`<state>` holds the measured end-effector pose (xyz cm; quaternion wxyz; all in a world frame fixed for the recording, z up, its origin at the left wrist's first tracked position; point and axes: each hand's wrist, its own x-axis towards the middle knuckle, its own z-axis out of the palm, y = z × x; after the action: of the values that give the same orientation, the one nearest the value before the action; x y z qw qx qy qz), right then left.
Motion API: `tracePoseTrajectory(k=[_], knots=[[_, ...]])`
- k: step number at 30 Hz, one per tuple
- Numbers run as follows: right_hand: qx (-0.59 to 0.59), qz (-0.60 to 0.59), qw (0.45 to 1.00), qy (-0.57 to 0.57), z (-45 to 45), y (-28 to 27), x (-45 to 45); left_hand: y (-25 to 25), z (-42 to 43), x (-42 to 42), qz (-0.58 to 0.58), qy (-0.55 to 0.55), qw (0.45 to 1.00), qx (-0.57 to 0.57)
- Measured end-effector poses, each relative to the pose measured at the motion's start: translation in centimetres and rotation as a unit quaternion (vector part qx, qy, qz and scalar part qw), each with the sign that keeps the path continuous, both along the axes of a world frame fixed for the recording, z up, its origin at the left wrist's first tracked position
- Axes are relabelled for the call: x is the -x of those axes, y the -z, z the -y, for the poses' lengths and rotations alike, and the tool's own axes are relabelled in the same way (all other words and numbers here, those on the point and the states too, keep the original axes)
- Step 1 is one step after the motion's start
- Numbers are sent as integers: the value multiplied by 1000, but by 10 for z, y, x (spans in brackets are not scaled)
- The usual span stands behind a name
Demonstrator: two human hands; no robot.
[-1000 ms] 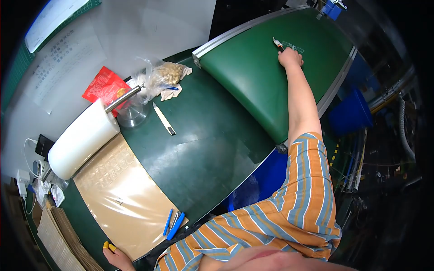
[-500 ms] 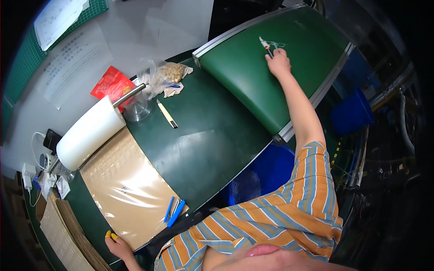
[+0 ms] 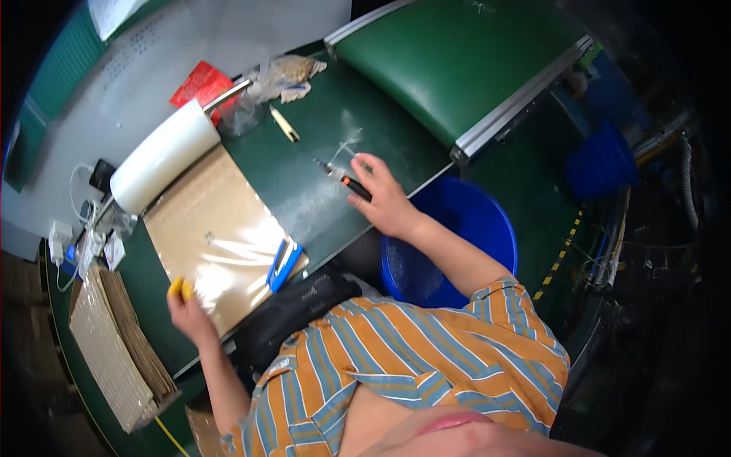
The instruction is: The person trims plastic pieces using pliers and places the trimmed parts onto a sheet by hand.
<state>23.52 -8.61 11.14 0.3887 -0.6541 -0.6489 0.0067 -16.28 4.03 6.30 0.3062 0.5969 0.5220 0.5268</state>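
Observation:
My right hand point(image 3: 386, 199) is closed around a slim pen-like tool point(image 3: 352, 185) with a black handle, an orange ring and a pale pointed tip. Thin clear strands point(image 3: 346, 146) show by its fingertips, above the green table. Over the left edge of a brown sheet point(image 3: 199, 194) covered in shiny clear film is my left hand point(image 3: 189, 314), with yellow covers on two fingertips. Its fingers look apart and hold nothing visible, though they are slightly blurred. A blue-handled tool point(image 3: 284, 266) lies on the sheet's near right corner, between the hands.
Left-back stands a white film roll point(image 3: 165, 158) on a metal bar. A cream cutter point(image 3: 285, 124) lies beyond my right hand. A blue bin point(image 3: 499, 236) sits below the table edge, under my right forearm. Right-back is a green conveyor point(image 3: 449, 68); stacked cardboard point(image 3: 114, 350) stands at left.
My right hand has come back from the conveyor to above the table, still holding the pen-like tool. My left hand has risen from the sheet's near corner along its left edge.

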Motion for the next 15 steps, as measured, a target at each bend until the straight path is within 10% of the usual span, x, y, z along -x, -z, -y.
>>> tracePoseTrajectory(k=[8, 15], knots=[[8, 50, 999, -17, 57, 21, 87, -23, 53, -128, 156, 362, 841, 371], [18, 75, 997, -17, 93, 40, 94, -8, 83, -131, 224, 413, 744, 474]])
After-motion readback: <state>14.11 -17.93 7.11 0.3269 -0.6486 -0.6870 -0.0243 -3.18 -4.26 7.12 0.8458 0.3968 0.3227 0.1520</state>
